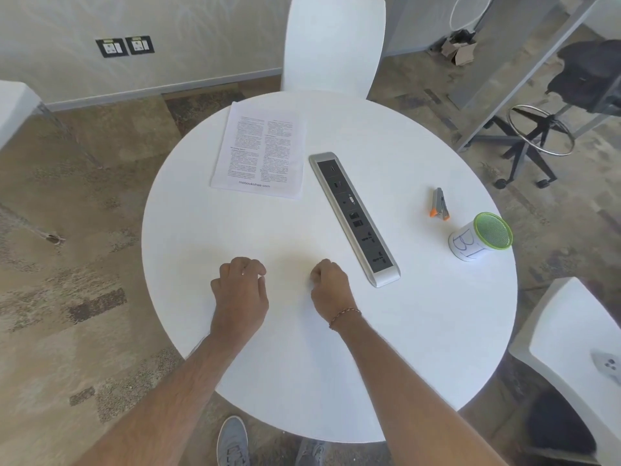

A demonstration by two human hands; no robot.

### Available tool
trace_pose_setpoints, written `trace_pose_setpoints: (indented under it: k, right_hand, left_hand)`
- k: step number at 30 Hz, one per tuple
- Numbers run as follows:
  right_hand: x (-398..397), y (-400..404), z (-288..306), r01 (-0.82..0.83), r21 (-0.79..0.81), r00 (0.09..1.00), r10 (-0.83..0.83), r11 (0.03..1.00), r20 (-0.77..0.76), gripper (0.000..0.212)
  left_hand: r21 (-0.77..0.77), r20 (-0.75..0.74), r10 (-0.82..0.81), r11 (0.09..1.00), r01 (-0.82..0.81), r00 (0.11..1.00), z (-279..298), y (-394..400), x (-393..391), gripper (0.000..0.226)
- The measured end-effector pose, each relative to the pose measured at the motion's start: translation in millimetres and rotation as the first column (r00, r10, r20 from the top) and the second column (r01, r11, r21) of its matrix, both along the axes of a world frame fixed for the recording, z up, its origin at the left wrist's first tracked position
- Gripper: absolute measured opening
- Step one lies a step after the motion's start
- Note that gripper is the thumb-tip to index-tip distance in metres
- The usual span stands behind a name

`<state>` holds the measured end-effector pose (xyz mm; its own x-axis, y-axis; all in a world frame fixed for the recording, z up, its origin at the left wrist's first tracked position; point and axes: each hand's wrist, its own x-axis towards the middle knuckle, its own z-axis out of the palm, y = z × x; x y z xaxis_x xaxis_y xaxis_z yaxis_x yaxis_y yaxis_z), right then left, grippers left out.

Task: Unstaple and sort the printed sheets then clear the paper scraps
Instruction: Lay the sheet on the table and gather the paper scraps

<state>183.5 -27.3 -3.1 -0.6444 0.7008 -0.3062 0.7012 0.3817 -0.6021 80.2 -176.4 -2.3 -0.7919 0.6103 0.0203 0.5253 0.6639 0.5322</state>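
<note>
Shoes: two grey shoes (pixel 232 443) show at the near edge, under the table rim.
Table: a round white table (pixel 420 348) fills the middle of the view.
Left hand: the left hand (pixel 240 290) rests on the near part of the table, knuckles up, fingers curled under and holding nothing.
Right hand: the right hand (pixel 329 287) rests just right of the left one, apart from it, fingers curled into a loose fist with nothing in them; a thin bracelet (pixel 344 316) circles the wrist.
Socket strip: a long grey socket strip (pixel 354 216) is set in the table, its near end just right of the right hand, running away to the far left.
Cup: a white cup with a green rim (pixel 480 240) lies tilted near the right edge, with pen marks on its side.
Staple remover: a small grey and orange staple remover (pixel 441 203) lies just beyond the cup, well apart from both hands.
Printed sheets: the printed sheets (pixel 260 153) lie flat on the far left part of the table, left of the socket strip, well beyond the fingers of both hands and untouched.
Chair: a white chair (pixel 332 45) stands at the far side of the table.
</note>
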Motion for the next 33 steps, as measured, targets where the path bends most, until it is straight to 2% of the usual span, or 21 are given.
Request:
trace_pose_setpoints:
  k: [2, 6, 15, 25, 33]
  right_hand:
    - [11, 11, 5, 0.133, -0.082, 0.988, -0.139, 0.988, -0.065, 0.028]
    - [33, 41, 18, 0.287, -0.140, 0.937, -0.308, 0.948, -0.163, 0.019]
    - [102, 157, 57, 0.493, -0.014, 0.837, -0.479, 0.870, -0.264, 0.018]
    - [163, 272, 74, 0.505, 0.316, 0.863, -0.478, 0.803, -0.163, 0.019]
    - [172, 314, 65, 0.370, 0.360, 0.916, -0.402, 0.856, 0.014, 0.020]
  left_hand:
    - [0.002, 0.000, -0.001, 1.000, 0.001, 1.000, 0, 2, 2, 0.021]
    - [0.000, -0.017, -0.014, 1.000, 0.014, 1.000, 3, 11, 7, 0.021]
    - [0.011, -0.032, -0.056, 0.998, 0.057, 0.998, 15, 63, 36, 0.021]
    - [-0.008, -0.062, -0.046, 0.999, 0.045, 0.997, 13, 108, 55, 0.020]
    - [-0.029, -0.073, 0.000, 1.000, -0.002, 0.997, 6, 121, 62, 0.020]
